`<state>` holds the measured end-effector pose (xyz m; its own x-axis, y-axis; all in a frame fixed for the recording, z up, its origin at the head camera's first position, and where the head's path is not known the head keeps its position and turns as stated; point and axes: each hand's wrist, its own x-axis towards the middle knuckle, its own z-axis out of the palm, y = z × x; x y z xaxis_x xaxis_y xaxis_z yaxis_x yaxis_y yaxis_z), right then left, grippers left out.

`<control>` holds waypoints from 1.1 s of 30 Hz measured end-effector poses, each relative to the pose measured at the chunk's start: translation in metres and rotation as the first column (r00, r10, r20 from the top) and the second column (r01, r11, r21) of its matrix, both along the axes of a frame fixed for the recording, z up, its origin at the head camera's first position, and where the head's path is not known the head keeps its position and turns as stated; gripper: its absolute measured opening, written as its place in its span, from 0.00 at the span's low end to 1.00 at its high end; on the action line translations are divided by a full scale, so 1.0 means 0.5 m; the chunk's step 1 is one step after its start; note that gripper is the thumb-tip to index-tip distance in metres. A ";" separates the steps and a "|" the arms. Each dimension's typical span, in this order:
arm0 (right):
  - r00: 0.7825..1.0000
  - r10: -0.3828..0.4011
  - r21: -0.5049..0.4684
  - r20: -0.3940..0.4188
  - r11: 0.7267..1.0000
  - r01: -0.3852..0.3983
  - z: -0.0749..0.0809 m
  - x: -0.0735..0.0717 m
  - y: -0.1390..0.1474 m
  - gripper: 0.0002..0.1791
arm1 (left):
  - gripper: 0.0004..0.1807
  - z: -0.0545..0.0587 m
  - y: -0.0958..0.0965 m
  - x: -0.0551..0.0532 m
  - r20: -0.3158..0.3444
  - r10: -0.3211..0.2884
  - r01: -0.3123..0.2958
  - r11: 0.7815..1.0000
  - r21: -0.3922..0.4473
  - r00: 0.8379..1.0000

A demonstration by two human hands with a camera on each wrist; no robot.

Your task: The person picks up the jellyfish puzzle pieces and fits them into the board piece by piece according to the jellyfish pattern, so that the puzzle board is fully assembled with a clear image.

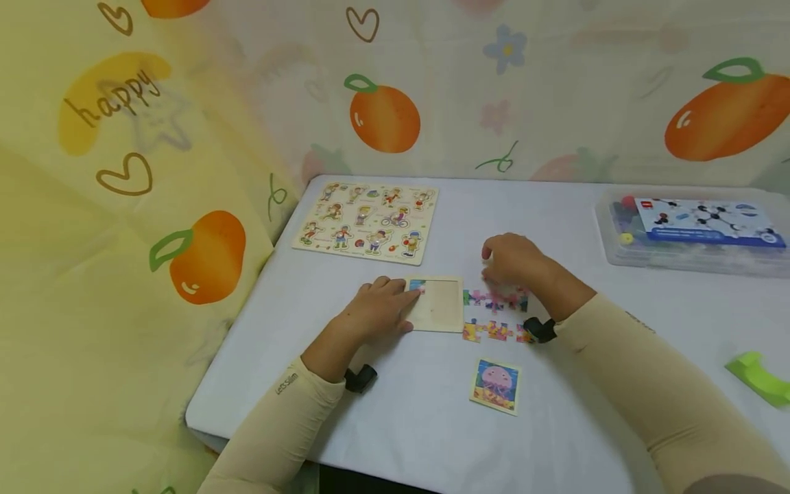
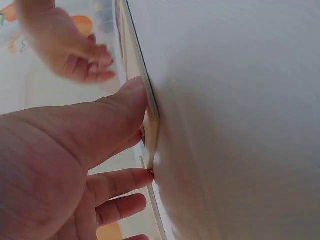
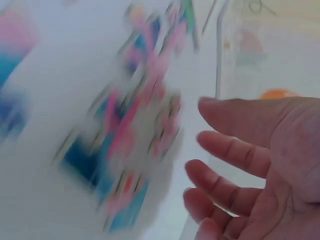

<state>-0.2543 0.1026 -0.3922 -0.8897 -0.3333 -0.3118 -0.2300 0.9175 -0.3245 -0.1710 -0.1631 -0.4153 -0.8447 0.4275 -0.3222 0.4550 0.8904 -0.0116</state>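
My left hand (image 1: 381,307) rests at the left side of a shallow wooden puzzle tray (image 1: 443,309). Its index finger lies on a small blue-and-pink jigsaw piece (image 1: 416,283) in the tray's upper left corner. In the left wrist view, the thumb (image 2: 132,100) touches the tray's edge and the other fingers are fairly straight. My right hand (image 1: 513,259) hovers just above the upper row of jigsaw pieces (image 1: 494,300), right of the tray. Seen from the right wrist, its fingers are loosely bent with nothing between them; the pieces (image 3: 120,135) there are blurred.
A second row of pieces (image 1: 497,331) lies below the first. Nearer me is a jellyfish picture card (image 1: 496,384). A wooden figure puzzle board (image 1: 367,223) lies at the back left, a clear plastic case (image 1: 697,226) at the back right, a green curved object (image 1: 759,379) at far right.
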 end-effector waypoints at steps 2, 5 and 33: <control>0.999 -0.022 0.034 0.028 0.999 0.022 0.001 0.004 0.020 0.20 | 0.38 0.000 0.002 0.000 0.001 0.004 -0.004 1.000 -0.001 1.000; 0.997 -0.040 0.061 0.065 0.997 0.036 -0.006 0.007 0.035 0.20 | 0.39 0.002 0.003 0.000 -0.004 0.002 -0.002 1.000 -0.005 1.000; 0.962 -0.113 -0.415 0.248 0.885 0.211 -0.007 0.002 -0.078 0.05 | 0.32 0.029 0.017 -0.020 0.080 -0.007 0.002 0.998 0.061 0.997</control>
